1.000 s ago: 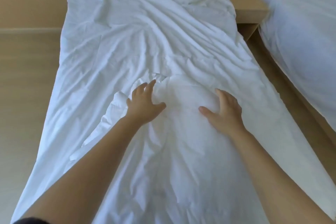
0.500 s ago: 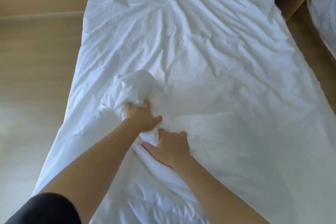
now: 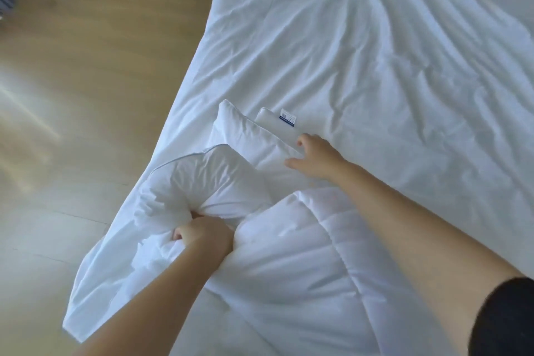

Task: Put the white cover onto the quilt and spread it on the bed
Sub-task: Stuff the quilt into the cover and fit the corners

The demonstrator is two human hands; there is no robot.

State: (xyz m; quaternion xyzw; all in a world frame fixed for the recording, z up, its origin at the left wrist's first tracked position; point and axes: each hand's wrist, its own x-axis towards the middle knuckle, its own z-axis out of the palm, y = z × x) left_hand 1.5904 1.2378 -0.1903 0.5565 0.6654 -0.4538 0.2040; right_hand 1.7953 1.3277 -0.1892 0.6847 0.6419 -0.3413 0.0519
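I see the puffy white stitched quilt [image 3: 289, 263] bunched at the bed's near left edge, its piped corners [image 3: 231, 124] and a small printed label [image 3: 287, 117] now exposed. The thin, creased white cotton cover [image 3: 361, 52] lies flat across the bed. My left hand [image 3: 202, 235] is fisted tight on quilt fabric; my right hand [image 3: 315, 157], half a second ago pressed beside it, now rests spread-fingered on a quilt corner.
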